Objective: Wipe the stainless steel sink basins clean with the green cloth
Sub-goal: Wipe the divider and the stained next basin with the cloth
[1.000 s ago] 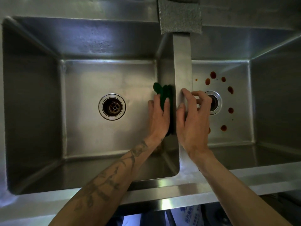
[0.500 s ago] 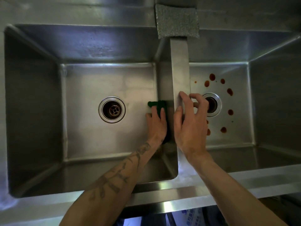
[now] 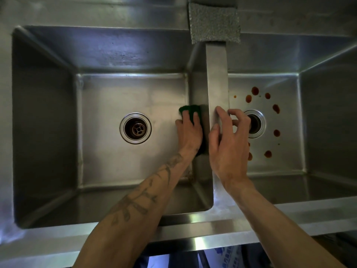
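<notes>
Pressing the crumpled green cloth (image 3: 190, 110) to the left steel basin (image 3: 116, 97) wall, my left hand (image 3: 188, 134) lies flat; my right hand (image 3: 228, 146) rests relaxed on the steel divider (image 3: 216, 74); red-brown spots (image 3: 255, 90) dot the right steel basin (image 3: 289, 117).

A brushed steel counter (image 3: 289, 219) fills nearly the whole view, dim and grey, with a flat front ledge and a back ledge (image 3: 96, 10) along the top. Cool bluish-white light glints off the metal and leaves a bright streak (image 3: 199, 243) on the front edge. A grey sponge (image 3: 214, 24) lies on the back ledge. Below the front edge, a white bag with blue print (image 3: 229, 256) shows among dark shadow.
</notes>
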`<state>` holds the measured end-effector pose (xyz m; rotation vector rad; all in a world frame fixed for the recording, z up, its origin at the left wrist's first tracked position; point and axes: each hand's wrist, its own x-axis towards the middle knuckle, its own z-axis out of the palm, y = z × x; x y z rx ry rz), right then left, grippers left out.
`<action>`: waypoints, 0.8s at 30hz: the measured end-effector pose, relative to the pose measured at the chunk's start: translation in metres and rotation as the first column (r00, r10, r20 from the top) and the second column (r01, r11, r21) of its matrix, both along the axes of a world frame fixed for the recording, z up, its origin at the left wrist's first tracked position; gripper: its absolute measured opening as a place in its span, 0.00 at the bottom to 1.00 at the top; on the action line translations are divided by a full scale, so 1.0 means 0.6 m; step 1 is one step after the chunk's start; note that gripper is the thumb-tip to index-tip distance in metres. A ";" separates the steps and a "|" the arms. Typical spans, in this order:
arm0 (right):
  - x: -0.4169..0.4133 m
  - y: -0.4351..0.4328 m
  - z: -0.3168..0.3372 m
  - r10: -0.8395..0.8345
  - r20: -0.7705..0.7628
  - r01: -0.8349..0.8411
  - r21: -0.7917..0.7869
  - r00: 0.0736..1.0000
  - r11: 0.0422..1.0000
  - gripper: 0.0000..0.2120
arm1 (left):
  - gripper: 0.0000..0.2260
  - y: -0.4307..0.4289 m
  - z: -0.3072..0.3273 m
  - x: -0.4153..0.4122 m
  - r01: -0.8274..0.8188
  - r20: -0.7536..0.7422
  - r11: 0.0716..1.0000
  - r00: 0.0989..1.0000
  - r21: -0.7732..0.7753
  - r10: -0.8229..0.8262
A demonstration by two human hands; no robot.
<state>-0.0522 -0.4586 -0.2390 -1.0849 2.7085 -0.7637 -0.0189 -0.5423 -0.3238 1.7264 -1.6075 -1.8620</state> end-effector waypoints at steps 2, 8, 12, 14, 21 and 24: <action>0.000 0.001 -0.001 -0.006 0.006 0.006 0.010 1.000 1.000 0.20 | 0.15 -0.007 0.027 -0.006 -0.015 -0.077 0.994 0.997 -0.110 0.007; -0.001 0.001 -0.005 -0.008 0.014 0.008 0.012 1.000 1.000 0.20 | 0.14 0.011 0.021 0.015 -0.004 -0.137 0.979 0.990 -0.204 -0.024; 0.003 -0.003 0.000 -0.004 0.009 0.004 0.007 1.000 1.000 0.19 | 0.15 -0.028 0.006 -0.014 0.011 -0.013 0.996 1.000 -0.084 -0.012; 0.002 -0.002 -0.001 -0.004 -0.004 0.005 0.016 1.000 1.000 0.19 | 0.14 -0.028 0.028 -0.024 -0.050 -0.116 0.975 0.993 -0.217 0.025; 0.000 -0.001 -0.001 -0.003 -0.016 0.004 0.018 1.000 1.000 0.20 | 0.15 -0.013 0.008 -0.007 0.015 -0.063 0.988 0.998 -0.151 -0.025; 0.001 -0.002 0.001 0.003 -0.011 -0.002 0.029 1.000 1.000 0.20 | 0.16 -0.041 0.002 -0.018 0.076 0.064 0.996 0.995 -0.049 -0.073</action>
